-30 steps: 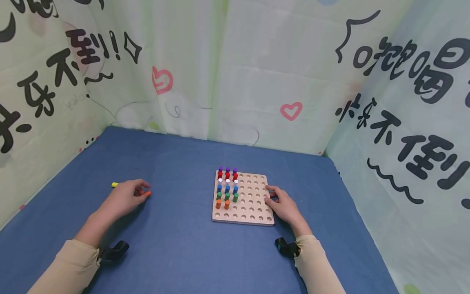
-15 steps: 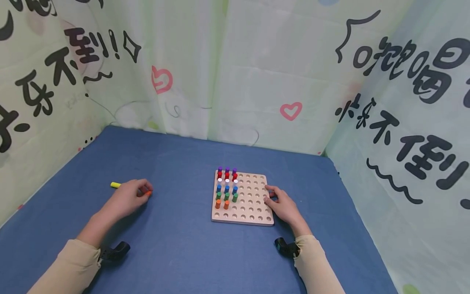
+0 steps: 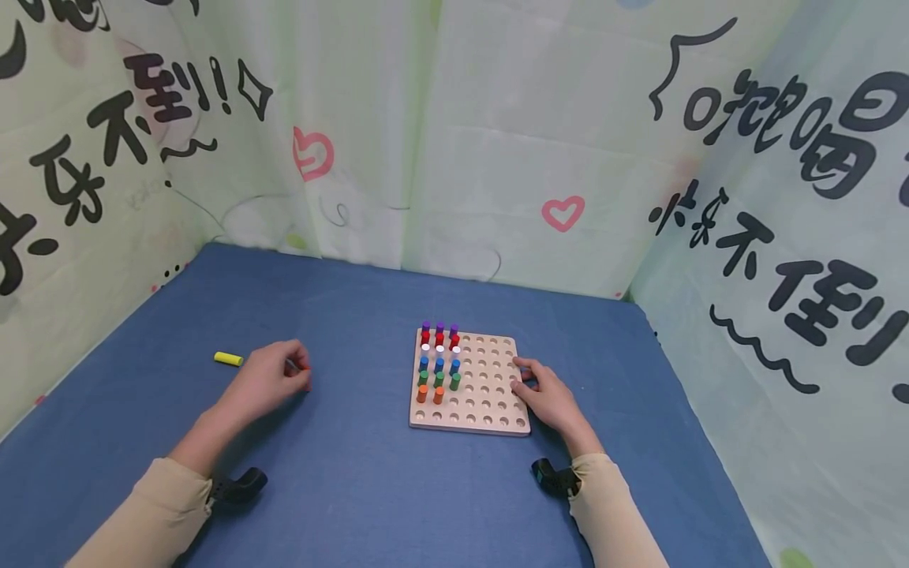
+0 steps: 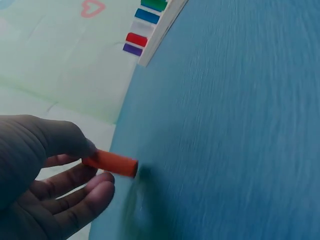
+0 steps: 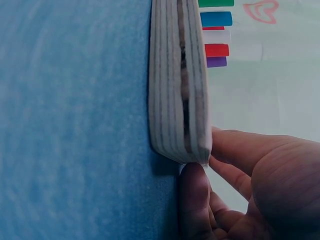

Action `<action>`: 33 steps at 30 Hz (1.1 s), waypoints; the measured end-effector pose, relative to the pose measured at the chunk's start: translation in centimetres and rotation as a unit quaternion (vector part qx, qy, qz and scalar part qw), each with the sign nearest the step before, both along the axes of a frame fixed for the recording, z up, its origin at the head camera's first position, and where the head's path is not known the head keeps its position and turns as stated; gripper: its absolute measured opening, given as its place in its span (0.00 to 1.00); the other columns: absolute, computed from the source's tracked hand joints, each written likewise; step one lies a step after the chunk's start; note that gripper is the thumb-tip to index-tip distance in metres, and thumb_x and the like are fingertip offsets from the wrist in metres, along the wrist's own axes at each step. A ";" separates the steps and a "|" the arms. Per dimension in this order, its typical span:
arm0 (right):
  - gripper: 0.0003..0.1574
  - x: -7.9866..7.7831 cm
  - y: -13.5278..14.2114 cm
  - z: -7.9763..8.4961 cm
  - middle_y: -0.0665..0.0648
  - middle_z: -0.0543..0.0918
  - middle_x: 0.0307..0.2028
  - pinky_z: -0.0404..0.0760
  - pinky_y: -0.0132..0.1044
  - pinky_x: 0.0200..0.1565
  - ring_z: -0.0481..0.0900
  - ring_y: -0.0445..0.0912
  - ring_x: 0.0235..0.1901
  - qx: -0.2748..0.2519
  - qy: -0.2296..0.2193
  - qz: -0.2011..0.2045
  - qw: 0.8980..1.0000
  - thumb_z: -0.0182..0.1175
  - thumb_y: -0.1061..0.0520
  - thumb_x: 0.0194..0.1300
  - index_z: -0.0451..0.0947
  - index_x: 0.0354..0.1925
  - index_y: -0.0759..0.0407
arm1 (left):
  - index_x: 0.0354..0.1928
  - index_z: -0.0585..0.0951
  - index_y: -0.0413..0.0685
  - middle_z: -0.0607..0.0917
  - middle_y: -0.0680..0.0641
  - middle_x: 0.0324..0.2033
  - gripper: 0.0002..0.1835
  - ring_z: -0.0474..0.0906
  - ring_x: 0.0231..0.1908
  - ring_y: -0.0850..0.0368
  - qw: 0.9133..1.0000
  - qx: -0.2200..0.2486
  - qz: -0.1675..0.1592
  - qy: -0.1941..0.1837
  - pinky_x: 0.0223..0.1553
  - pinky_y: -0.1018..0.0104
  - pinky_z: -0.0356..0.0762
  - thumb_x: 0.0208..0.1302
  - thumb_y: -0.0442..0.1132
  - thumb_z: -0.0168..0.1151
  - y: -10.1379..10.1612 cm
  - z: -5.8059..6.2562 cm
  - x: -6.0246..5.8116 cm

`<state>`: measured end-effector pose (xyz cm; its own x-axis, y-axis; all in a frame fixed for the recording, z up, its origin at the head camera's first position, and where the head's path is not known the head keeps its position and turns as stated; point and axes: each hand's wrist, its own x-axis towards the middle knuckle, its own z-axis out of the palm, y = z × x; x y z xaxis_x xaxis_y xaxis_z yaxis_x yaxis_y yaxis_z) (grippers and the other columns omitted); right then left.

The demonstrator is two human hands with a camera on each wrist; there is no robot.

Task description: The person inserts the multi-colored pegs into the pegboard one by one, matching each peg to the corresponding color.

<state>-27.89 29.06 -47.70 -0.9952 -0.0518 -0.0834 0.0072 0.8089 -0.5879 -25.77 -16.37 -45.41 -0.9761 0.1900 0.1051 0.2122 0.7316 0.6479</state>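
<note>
Toward the left of the table, my left hand (image 3: 266, 380) pinches an orange peg (image 4: 112, 163) between thumb and fingertips. In the left wrist view the peg's free end points out over the blue surface. My right hand (image 3: 550, 398) holds the right edge of a wooden pegboard (image 3: 490, 432), its thumb and fingers at the board's side. On the board's left part stand rows of pegs in purple, red, white, blue and green, with two orange pegs (image 3: 439, 395) in the row nearest the front. The right wrist view shows fingers (image 5: 194, 182) touching the board's corner.
A yellow peg (image 3: 228, 359) lies on the blue tablecloth (image 3: 341, 489) just beyond the left hand. Holes fill the board's right part. Printed pale curtains (image 3: 483, 158) enclose the table at the back and both sides.
My left hand has moved a little to the right with the orange peg, turning it downward, and more of the yellow peg now shows. The right hand and the board stay in place.
</note>
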 end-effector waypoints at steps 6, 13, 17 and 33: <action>0.31 0.0 -0.1 0.0 0.63 0.77 0.58 0.73 0.48 0.47 0.77 0.52 0.45 0.001 0.001 -0.004 1.000 0.59 0.52 0.77 0.69 0.74 0.55 | 0.35 0.79 0.46 0.85 0.46 0.37 0.04 0.80 0.31 0.58 1.000 0.021 -0.007 0.002 0.30 0.62 0.75 0.67 0.32 0.65 1.5 -0.2 -0.2; 0.32 -0.1 -0.2 0.1 0.64 0.77 0.57 0.75 0.48 0.46 0.78 0.52 0.44 0.002 0.002 -0.008 1.000 0.60 0.53 0.76 0.69 0.74 0.56 | 0.37 0.80 0.49 0.85 0.49 0.39 0.04 0.82 0.35 0.57 0.998 0.052 -0.020 0.004 0.35 0.61 0.78 0.70 0.33 0.63 3.5 -0.1 -0.4; 0.32 -0.1 -0.3 0.1 0.64 0.77 0.57 0.75 0.47 0.46 0.78 0.51 0.43 0.000 -0.003 -0.010 1.000 0.59 0.53 0.76 0.68 0.74 0.55 | 0.37 0.79 0.49 0.85 0.50 0.39 0.04 0.85 0.38 0.57 0.996 0.084 -0.032 -0.001 0.39 0.59 0.81 0.71 0.33 0.63 5.0 0.3 -0.6; 0.32 0.1 -0.4 0.3 0.64 0.77 0.58 0.75 0.47 0.45 0.77 0.51 0.43 0.001 -0.007 -0.012 1.000 0.59 0.52 0.77 0.69 0.74 0.55 | 0.38 0.80 0.45 0.82 0.48 0.40 0.04 0.83 0.40 0.56 0.993 0.102 -0.064 -0.004 0.43 0.60 0.84 0.67 0.30 0.65 11.0 1.6 -0.9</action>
